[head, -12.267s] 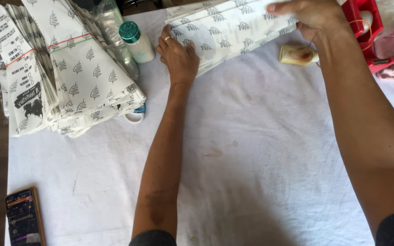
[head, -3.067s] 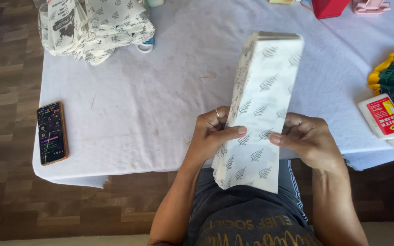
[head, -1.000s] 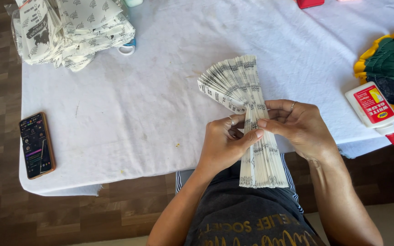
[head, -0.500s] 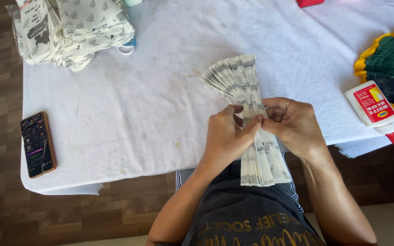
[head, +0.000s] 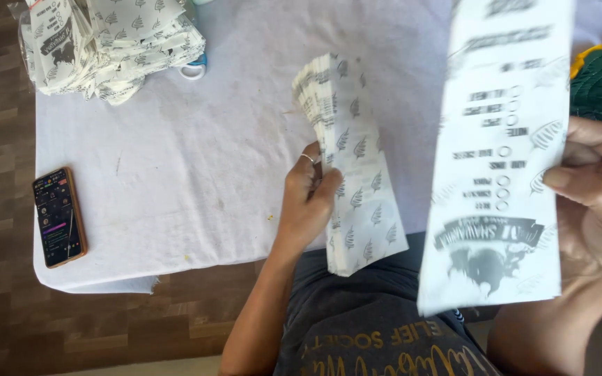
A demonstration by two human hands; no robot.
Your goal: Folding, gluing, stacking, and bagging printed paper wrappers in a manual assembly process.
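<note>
Right hand (head: 597,202) lifted one paper bag (head: 499,160) off stack | left hand (head: 308,202) grips bag stack (head: 353,167)

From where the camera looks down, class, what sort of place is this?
Probably a small home or shop packing spot: a table under a white cloth, a heap of printed paper bags, another stack in the left hand, a single bag in the right hand.

We see what looks like a small home packing setup, w/ a cloth-covered table (head: 245,139) on wood-look flooring (head: 1,209), piles of printed paper bags (head: 113,42), & a phone (head: 59,216).
</note>
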